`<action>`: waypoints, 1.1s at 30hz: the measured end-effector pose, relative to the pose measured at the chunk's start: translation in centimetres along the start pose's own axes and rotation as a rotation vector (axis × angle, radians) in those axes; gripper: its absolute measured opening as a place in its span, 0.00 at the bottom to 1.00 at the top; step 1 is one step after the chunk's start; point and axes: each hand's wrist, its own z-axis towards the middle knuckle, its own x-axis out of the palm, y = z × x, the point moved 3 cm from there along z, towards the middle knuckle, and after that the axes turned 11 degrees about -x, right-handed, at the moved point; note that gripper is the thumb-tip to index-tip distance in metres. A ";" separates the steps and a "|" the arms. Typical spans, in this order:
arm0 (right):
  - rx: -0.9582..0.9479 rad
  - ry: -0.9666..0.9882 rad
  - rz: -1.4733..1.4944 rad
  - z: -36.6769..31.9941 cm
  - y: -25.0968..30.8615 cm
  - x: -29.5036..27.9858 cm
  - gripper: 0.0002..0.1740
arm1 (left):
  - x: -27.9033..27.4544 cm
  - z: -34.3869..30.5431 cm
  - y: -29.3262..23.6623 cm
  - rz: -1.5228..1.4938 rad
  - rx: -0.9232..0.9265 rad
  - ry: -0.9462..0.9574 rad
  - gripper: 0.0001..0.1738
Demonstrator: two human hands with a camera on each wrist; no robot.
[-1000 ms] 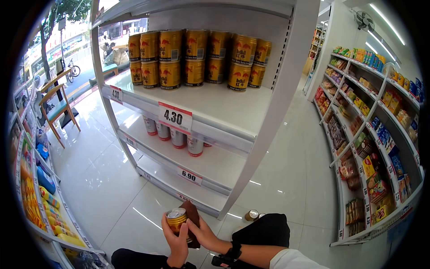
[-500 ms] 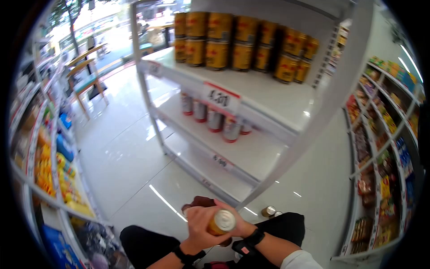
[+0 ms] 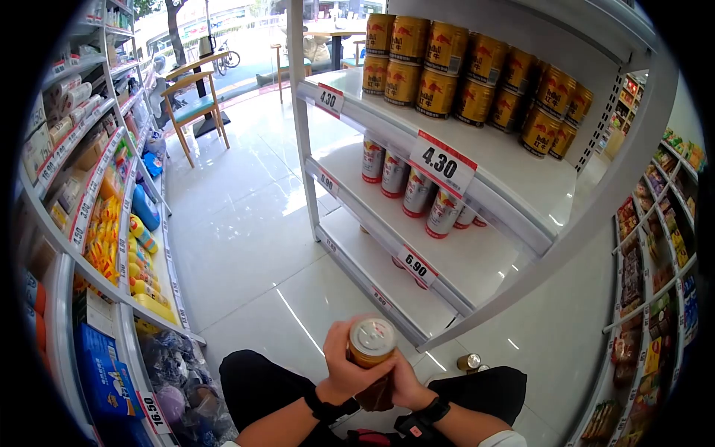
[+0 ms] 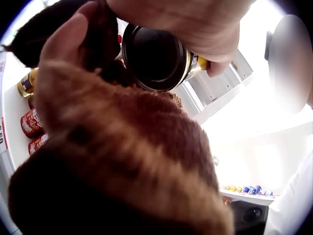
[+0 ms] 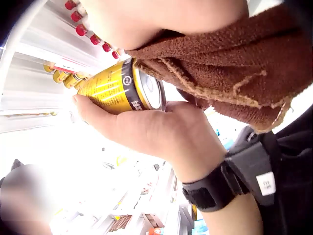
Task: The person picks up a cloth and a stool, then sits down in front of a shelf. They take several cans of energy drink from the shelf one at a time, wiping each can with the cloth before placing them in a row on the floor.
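Observation:
In front of my body, the left hand (image 3: 345, 369) grips a gold drink can (image 3: 365, 356), its silver lid facing up in the head view. My right hand (image 3: 406, 384) holds a brown cloth (image 3: 376, 395) under and against the can's lower part. The right wrist view shows the can (image 5: 110, 88) lying in the curled left hand (image 5: 142, 129), with the towel-like cloth (image 5: 234, 68) bunched at its end. From the left wrist, the dark round base of the can (image 4: 154, 58) shows behind the cloth (image 4: 122, 132). The cloth hides part of the right fingers.
A white shelf rack (image 3: 521, 223) stands ahead, with stacked gold cans (image 3: 447, 52) on top and silver cans (image 3: 417, 194) below. Small cans (image 3: 469, 363) stand on the floor by my right knee. A stocked shelf (image 3: 97, 246) runs along the left.
The head view has swung left, so the rack sits further right. Both hands have turned the can and cloth; the cloth has gone from beside the can to below it.

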 end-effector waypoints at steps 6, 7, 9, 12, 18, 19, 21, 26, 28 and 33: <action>-0.025 0.085 0.223 0.2 3.0 0.9 0.32 | 0.8 0.5 1.3 -0.161 -0.184 0.054 0.47; -0.102 0.085 0.211 0.1 3.6 1.1 0.33 | 0.8 0.4 1.5 -0.137 -0.192 0.082 0.47; -0.199 0.087 0.216 -0.1 4.8 1.1 0.33 | 0.7 0.7 0.4 -0.054 -0.198 0.129 0.46; -0.379 0.016 0.020 0.3 5.9 0.8 0.30 | 0.6 1.1 1.5 0.132 -0.138 0.214 0.44; -0.621 -0.037 -0.237 -0.3 6.6 0.3 0.23 | 2.0 -1.0 3.6 -0.176 -0.354 0.231 0.37; -0.662 -0.029 -0.287 -0.3 6.7 0.2 0.23 | 2.1 -1.2 3.8 -0.255 -0.420 0.232 0.36; -0.736 0.018 -0.361 -1.1 7.0 0.9 0.24 | 2.0 -1.4 3.5 -0.358 -0.458 0.230 0.35; -0.960 0.127 -0.570 -1.9 7.2 0.8 0.27 | 1.4 -0.8 3.4 -0.634 -0.589 0.225 0.29; -0.917 0.095 -0.730 -2.3 7.3 0.7 0.30 | 1.3 -0.5 3.6 -0.740 -0.644 0.236 0.26; -1.025 0.114 -0.936 -3.1 8.7 2.0 0.22 | 0.6 0.3 3.1 -0.848 -0.719 0.187 0.24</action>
